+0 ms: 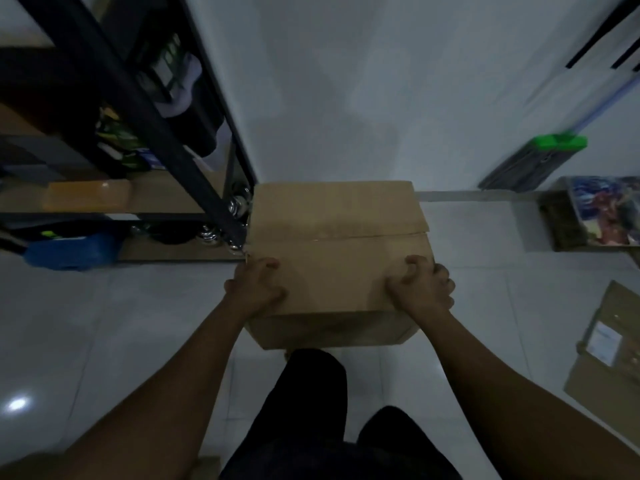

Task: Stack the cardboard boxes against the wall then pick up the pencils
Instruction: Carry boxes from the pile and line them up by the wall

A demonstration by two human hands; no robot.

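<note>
1 closed cardboard box [336, 237] sat mid-view, its far edge against the white wall [346, 98] and its left side just beside a black shelf rack [138, 116]; the left hand [258, 289] gripped the near left corner, fingers curled onto the top face; the right hand [420, 289] gripped the near right corner, fingers bent over the top edge; whether the box rested on the tiled floor [104, 323] could not be told. Open floor lay to the box's right, as far as a second box with colourful contents [595, 213] and a green-headed broom [540, 157] leaning at the wall; flattened cardboard [616, 358] lay near the right edge.
</note>
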